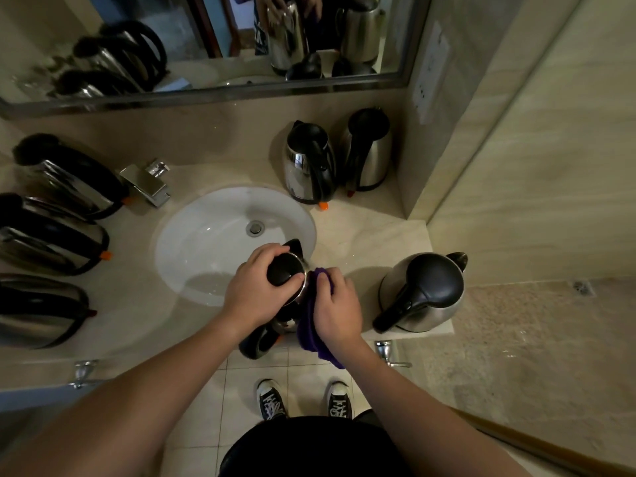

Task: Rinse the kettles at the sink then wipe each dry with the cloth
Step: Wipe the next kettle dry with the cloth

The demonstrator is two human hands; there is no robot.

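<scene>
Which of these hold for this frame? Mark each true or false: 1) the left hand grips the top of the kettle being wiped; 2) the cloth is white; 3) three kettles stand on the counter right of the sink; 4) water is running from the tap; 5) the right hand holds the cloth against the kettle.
1) True: the left hand grips the lid end of the held kettle.
2) False: the cloth is purple.
3) True: two at the back, one nearer.
4) False: no stream shows at the tap; the sink holds no visible flow.
5) True: the right hand presses it there.
</scene>
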